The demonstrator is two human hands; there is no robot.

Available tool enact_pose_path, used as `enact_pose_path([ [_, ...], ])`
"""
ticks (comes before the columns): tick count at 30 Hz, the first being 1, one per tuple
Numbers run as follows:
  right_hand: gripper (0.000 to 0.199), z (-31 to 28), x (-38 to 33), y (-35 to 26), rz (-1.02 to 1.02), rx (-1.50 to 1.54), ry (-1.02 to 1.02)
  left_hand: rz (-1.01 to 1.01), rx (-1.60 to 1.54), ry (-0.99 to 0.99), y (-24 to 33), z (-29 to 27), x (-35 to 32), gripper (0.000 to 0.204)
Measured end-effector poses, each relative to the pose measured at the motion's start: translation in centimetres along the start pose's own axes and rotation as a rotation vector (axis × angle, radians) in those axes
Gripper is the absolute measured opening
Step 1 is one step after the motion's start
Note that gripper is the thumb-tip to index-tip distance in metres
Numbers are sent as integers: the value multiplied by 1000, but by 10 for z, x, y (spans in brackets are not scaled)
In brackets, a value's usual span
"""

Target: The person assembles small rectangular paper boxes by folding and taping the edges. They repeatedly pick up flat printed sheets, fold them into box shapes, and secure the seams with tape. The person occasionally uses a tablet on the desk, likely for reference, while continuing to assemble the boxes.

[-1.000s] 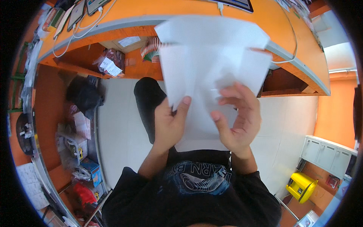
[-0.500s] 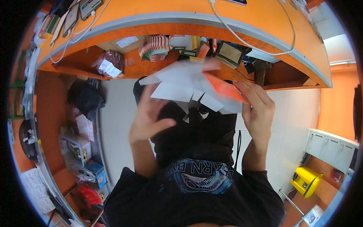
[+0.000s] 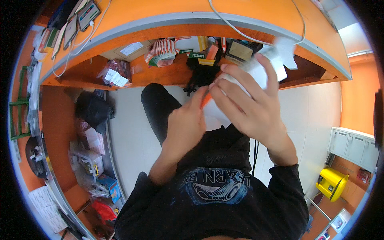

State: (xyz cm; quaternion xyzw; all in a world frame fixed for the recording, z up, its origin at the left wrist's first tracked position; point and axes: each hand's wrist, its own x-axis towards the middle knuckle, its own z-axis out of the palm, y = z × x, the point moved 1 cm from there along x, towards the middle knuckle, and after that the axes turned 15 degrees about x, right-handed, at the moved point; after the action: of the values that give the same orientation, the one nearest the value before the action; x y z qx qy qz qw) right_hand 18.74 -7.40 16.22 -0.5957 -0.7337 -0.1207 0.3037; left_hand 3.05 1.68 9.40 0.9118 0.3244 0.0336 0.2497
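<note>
A piece of white card with an orange face is held in front of my lap, between both hands. My left hand is closed at its left end, with the fingertips on the orange edge. From the other side my right hand bends its fingers over the card and covers much of it. White flaps stick out past the right fingers toward the shelf, blurred at their far end. How the card is folded is hidden by the hands.
Beyond the hands, the shelf under the orange table holds a fanned stack of cards and a plastic-wrapped packet. Phones and a white cable are up top. A black bag is left; a yellow case is right.
My left hand, open and apart before, has come right and closed on the orange edge. The right hand has moved left over the card. The card has turned, its white flaps now up to the right.
</note>
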Motion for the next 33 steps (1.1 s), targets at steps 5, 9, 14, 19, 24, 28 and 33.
enact_pose_path([
  [5,50,10,-45,1,237,-7,508,-156,-485,213,-32,24,-9,33],
  [9,68,61,-86,-3,857,652,501,-208,-738,214,-35,39,-24,33],
  [14,58,65,-93,-5,853,852,419,-91,-761,178,-37,46,-29,32],
  [19,49,44,-60,1,891,1133,420,-33,-726,80,-48,33,-24,31],
  [24,32,53,-65,17,933,1241,391,-15,-668,219,-45,17,-20,37],
  [28,27,65,-69,24,1037,1273,435,-4,-750,291,-43,23,-23,45],
  [33,22,64,-72,20,900,1232,415,-122,-945,231,-44,26,-22,46],
])
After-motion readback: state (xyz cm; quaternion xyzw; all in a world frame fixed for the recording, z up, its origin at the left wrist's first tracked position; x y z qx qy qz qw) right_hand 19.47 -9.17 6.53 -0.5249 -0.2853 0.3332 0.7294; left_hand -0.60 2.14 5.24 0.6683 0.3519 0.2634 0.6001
